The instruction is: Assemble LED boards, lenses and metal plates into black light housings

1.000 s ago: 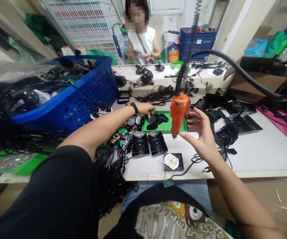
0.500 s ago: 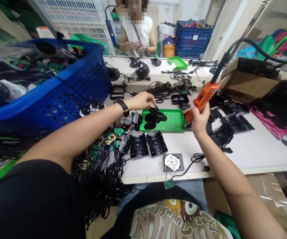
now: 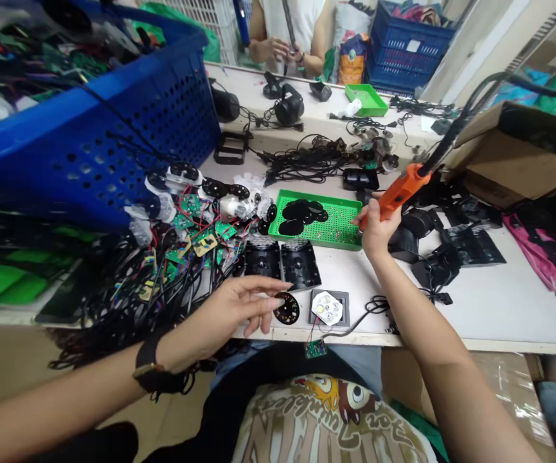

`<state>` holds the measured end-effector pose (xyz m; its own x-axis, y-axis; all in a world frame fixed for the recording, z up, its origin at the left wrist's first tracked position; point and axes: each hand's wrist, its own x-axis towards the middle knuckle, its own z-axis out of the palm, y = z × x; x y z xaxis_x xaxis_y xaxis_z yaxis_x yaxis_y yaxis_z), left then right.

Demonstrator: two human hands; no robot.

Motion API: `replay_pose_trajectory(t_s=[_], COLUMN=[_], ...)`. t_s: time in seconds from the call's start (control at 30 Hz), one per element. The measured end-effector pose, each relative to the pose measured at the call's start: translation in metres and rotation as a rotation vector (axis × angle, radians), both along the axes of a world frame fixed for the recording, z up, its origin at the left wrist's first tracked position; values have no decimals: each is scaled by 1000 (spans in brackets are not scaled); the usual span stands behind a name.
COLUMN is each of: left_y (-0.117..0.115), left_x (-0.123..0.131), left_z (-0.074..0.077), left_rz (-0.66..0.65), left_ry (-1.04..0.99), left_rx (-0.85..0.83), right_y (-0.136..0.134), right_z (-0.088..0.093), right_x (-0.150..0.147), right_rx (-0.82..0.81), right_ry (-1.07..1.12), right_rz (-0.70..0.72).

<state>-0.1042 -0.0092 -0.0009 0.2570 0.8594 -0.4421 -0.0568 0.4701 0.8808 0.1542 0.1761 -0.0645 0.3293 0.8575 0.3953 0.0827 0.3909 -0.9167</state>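
My left hand (image 3: 239,308) is over the table's front edge, thumb and fingers at the left rim of a round black disc (image 3: 288,309) with small holes. Whether the disc also rests on the table I cannot tell. Wrapped in my right hand (image 3: 378,228) is an orange electric screwdriver (image 3: 398,191) on a black cable, its tip hidden by the hand, at the right end of a green tray (image 3: 338,228). Black discs (image 3: 291,227) and small screws lie in that tray. Right of my left hand sits a white LED board (image 3: 328,308) on a grey frame, wired to a green circuit board (image 3: 315,348).
Two black housings (image 3: 301,265) lie below the tray. A tangle of wires and circuit boards (image 3: 195,238) covers the left side, beside a blue basket (image 3: 162,122). Black parts and a cardboard box (image 3: 509,154) stand at right. Across the table is another person (image 3: 292,26).
My left hand has moved from above the green tray down to the table's front edge, bringing a black disc. My right hand stays by the tray with the screwdriver. The view has tilted downward.
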Motion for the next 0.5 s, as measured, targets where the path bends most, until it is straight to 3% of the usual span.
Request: replay_pose_trajectory(t_s=[0.1, 0.23, 0.3, 0.5], left_y=[-22, -31, -29, -13], left_x=[10, 33, 45, 65], left_z=[-26, -50, -55, -53], left_rz=[175, 337, 333, 160], left_ry=[-3, -76, -122, -110], left_rx=[23, 88, 126, 287], right_y=[3, 5, 5, 8], right_z=[-4, -7, -7, -9], right_x=[0, -1, -2, -2], right_rx=[24, 61, 74, 116], right_ry=[-4, 4, 11, 10], right_rz=[13, 24, 8, 6])
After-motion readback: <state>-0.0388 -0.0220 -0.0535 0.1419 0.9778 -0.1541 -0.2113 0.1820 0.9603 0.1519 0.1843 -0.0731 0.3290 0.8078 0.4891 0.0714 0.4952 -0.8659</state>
